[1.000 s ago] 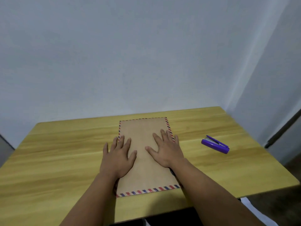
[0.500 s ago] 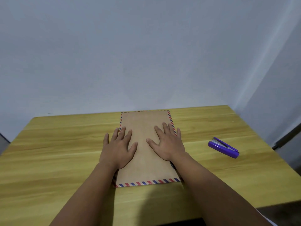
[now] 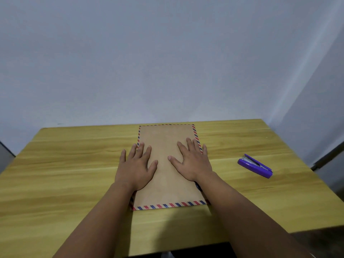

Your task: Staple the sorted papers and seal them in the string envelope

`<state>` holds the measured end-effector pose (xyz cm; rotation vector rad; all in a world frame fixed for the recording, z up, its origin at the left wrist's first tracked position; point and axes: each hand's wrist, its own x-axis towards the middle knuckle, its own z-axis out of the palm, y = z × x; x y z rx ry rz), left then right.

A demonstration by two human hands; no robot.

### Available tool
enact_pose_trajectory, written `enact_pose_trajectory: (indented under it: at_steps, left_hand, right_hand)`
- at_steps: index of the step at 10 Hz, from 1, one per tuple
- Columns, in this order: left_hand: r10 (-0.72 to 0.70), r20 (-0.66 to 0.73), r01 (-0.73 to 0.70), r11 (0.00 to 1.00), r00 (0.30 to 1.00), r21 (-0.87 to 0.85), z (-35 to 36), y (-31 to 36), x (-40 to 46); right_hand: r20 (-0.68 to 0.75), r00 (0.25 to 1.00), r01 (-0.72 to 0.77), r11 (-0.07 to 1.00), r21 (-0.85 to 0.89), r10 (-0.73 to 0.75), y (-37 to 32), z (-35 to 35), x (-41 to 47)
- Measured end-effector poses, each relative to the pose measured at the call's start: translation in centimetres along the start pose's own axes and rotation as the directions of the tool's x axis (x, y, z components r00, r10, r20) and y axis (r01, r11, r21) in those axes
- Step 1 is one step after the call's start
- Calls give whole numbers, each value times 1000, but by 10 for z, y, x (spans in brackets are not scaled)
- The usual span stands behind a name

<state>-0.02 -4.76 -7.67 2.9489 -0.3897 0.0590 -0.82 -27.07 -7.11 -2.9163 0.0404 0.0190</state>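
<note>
Nothing moved over the last second: both hands stayed flat, fingers spread, left hand (image 3: 136,167) and right hand (image 3: 193,162) pressing the brown kraft envelope with red-blue striped border (image 3: 167,190). Purple plastic stapler (image 3: 255,165) lay idle, right of the envelope. Likely sealed; no papers visible.

Table (image 3: 65,174) left of the envelope (image 3: 165,146) is bare, open for passage. On the right side the only obstacle is the stapler (image 3: 255,165), well apart from the envelope, bare wood between them. Both hands (image 3: 136,167) (image 3: 192,161) lie flat on the envelope, covering its middle. Wall (image 3: 167,62) closes off the far edge.
</note>
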Motion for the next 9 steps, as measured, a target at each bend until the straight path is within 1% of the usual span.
enact_pose_trajectory:
  at_steps: [5,7,8,9]
  left_hand:
    - [5,-18,-5,1000,1000,-1,2,0,0]
    - [5,11,-5,1000,1000,10,-2,1,-1]
    - [-28,101,29,1000,994,-10,-14,3,1]
    - [-33,38,37,995,999,-93,-29,16,-3]
  right_hand:
    - [-11,1000,-5,1000,-4,5,-1,0,0]
    - [-3,1000,-6,1000,-2,6,-2,-2,-1]
    - [51,999,-1,1000,26,0,-2,-11,-3]
    - [7,1000,0,985,175,-1,-2,-21,-11]
